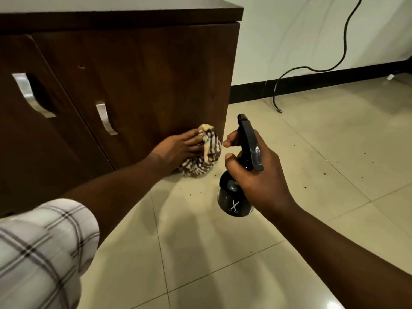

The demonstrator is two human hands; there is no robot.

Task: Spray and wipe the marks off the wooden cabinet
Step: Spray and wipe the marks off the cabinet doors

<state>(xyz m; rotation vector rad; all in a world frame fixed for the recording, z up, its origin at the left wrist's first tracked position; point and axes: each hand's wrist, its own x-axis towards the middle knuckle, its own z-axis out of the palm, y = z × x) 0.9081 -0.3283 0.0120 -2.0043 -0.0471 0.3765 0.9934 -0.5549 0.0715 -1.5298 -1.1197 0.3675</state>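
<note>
A dark wooden cabinet [142, 76] fills the upper left, with two doors and metal handles. My left hand [176, 146] presses a striped cloth [200, 161] against the bottom right corner of the right door, just above the floor. My right hand [256, 175] holds a black spray bottle [236, 197] in the air to the right of the cloth. Its nozzle points up and away from me, and my index finger rests by the trigger. No marks are plain to see on the wood.
Beige floor tiles [323, 152] with small dark specks spread to the right and towards me. A black cable [289, 74] hangs down the white wall and ends on the floor behind the cabinet's right side. A black skirting board runs along the wall.
</note>
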